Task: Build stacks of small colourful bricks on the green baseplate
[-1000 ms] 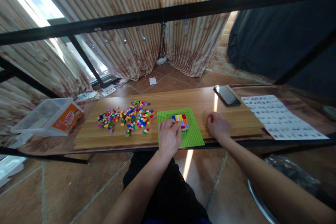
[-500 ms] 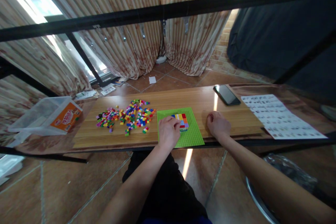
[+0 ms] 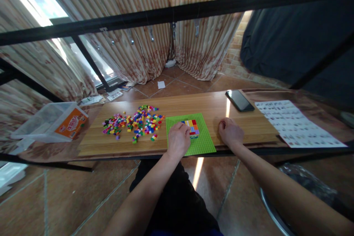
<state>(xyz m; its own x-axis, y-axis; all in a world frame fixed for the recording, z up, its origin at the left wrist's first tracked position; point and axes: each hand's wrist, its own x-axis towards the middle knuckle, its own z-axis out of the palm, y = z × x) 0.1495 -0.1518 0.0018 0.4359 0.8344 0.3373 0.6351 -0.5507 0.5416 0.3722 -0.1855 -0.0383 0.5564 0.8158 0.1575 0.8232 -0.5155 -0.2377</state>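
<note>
A green baseplate (image 3: 203, 142) lies at the front edge of a wooden board (image 3: 110, 143). On it stands a small block of coloured bricks (image 3: 192, 126) in red, yellow, blue and orange. My left hand (image 3: 178, 140) rests on the plate with its fingers curled, fingertips touching the left side of the block. My right hand (image 3: 230, 132) lies on the wood just right of the plate, fingers curled in a loose fist with nothing visible in it. A heap of loose coloured bricks (image 3: 134, 122) is spread to the left of the plate.
A clear plastic tub with an orange label (image 3: 52, 121) stands at the far left. A black phone (image 3: 239, 100) and a printed sheet (image 3: 297, 123) lie to the right. A black bar (image 3: 177, 13) crosses overhead. Curtains hang behind.
My left hand has shifted slightly along the block's left side. My right hand has stayed put.
</note>
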